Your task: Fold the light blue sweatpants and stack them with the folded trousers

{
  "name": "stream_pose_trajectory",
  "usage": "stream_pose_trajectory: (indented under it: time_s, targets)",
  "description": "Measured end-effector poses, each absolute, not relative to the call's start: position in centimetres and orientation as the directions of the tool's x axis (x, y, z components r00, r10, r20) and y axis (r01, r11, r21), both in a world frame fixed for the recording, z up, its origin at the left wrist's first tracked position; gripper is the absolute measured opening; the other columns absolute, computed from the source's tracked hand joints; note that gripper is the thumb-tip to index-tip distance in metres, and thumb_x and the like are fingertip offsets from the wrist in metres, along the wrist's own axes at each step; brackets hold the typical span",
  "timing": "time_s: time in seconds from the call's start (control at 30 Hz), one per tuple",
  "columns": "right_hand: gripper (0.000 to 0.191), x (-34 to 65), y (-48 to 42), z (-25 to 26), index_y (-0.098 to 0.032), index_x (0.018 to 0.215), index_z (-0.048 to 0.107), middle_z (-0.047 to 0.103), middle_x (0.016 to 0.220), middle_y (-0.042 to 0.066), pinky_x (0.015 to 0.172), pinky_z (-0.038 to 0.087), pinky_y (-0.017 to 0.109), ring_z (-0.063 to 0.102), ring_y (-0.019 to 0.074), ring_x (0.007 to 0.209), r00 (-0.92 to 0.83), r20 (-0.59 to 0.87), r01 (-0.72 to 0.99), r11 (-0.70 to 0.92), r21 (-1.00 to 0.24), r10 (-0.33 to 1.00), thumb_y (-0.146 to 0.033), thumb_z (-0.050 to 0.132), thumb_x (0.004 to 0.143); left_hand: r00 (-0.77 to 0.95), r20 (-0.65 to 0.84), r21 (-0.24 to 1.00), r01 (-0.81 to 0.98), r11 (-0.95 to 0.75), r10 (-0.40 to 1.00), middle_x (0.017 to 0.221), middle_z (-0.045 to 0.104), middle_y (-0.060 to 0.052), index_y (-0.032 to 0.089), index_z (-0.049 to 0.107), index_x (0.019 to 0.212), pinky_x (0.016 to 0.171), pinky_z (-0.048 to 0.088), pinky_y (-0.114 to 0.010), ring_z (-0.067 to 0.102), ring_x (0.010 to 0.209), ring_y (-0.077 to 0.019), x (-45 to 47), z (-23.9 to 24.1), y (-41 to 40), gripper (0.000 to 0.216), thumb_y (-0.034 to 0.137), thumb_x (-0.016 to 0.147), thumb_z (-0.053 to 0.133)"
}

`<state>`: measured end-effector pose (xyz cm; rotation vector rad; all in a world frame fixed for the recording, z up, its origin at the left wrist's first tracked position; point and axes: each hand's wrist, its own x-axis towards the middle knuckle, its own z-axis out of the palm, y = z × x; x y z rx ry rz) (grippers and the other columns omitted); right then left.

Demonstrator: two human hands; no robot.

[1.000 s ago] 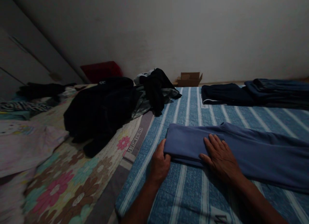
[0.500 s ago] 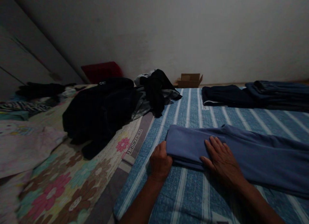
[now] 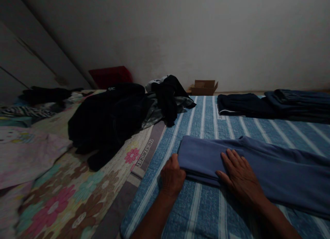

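1. Slate-blue cloth: the folded garment (image 3: 283, 170), probably trousers, lies on the striped sheet (image 3: 208, 208), from the middle of the frame to its right edge, where I lose its far end.
2. Its long axis runs nearly crosswise in my view, sloping gently toward the lower right.
3. The left hand (image 3: 173, 173), just below frame centre, has its fingers curled in; I read that as a grip on the garment's left end.
4. The right hand (image 3: 239, 173) is open, laid palm-down on the garment, fingertips toward the upper left.
5. The relation I judge decisive: most of the length lies right of both hands, so the right hand is nearer to it.
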<state>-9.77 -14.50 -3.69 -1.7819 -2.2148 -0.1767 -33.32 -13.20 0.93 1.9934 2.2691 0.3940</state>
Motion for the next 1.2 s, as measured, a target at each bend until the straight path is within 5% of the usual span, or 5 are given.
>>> stream_pose_trajectory:
  time_s: [0.23, 0.67, 0.9, 1.03, 1.2]
  targets:
    - [0.065, -9.7, -14.3, -4.3, -0.012, 0.134, 0.049, 0.04, 0.145, 0.017, 0.109, 0.026, 0.05, 0.03, 0.0312, 0.137, -0.199, 0.321, 0.969, 0.235, -0.078, 0.926, -0.056, 0.034, 0.09, 0.067, 0.156, 0.234, 0.967, -0.103, 0.986, 0.111, 0.062, -0.011, 0.013, 0.042, 0.134, 0.09, 0.045, -0.032, 0.059, 0.104, -0.0229, -34.6, 0.1, -13.2, 0.069, 0.0, 0.066, 0.043]
    - [0.064, -8.7, -14.6, -3.7, -0.017, 0.129, 0.055, 0.046, 0.141, 0.015, 0.104, 0.035, 0.053, 0.039, 0.0331, 0.132, -0.223, 0.279, 0.96, 0.26, -0.102, 0.934, -0.061, 0.038, 0.086, 0.18, 0.136, 0.134, 0.971, -0.199, 0.974, 0.089, 0.059, -0.005, 0.022, 0.04, 0.141, 0.076, 0.049, -0.028, 0.058, 0.085, -0.0185, -35.0, 0.1, -13.4, 0.076, -0.002, 0.069, 0.039]
    - [0.051, -12.1, -7.2, 7.3, -0.019, 0.112, 0.065, 0.072, 0.096, 0.011, 0.073, 0.051, 0.038, 0.068, 0.0269, 0.085, -0.347, 0.052, 0.848, 0.337, -0.409, 0.937, -0.056, 0.041, 0.087, 0.2, 0.182, 0.176, 0.957, -0.232, 0.963, 0.087, 0.059, -0.005, 0.021, 0.041, 0.14, 0.074, 0.049, -0.029, 0.058, 0.082, -0.0187, -35.3, -0.7, -13.5, 0.08, -0.004, 0.064, 0.04]
    - [0.046, -17.4, 0.5, 9.0, -0.016, 0.071, 0.063, 0.065, 0.059, 0.007, 0.052, 0.042, 0.026, 0.06, 0.0158, 0.05, -0.416, -0.157, 0.729, 0.225, -0.646, 0.896, -0.048, 0.037, 0.091, 0.198, 0.224, 0.213, 0.945, -0.246, 0.954, 0.088, 0.06, -0.005, 0.02, 0.043, 0.138, 0.074, 0.05, -0.029, 0.059, 0.083, -0.0187, -35.4, -1.2, -13.7, 0.08, -0.004, 0.062, 0.04]
    - [0.043, -20.6, 4.2, 4.2, -0.018, 0.053, 0.051, 0.051, 0.049, 0.001, 0.049, 0.032, 0.024, 0.048, 0.0113, 0.046, -0.456, -0.21, 0.772, 0.267, -0.577, 0.865, -0.042, 0.047, 0.088, 0.178, 0.282, 0.274, 0.927, -0.257, 0.943, 0.091, 0.062, -0.007, 0.018, 0.04, 0.139, 0.073, 0.051, -0.03, 0.06, 0.081, -0.0195, -35.8, -2.1, -14.2, 0.083, -0.001, 0.059, 0.04]
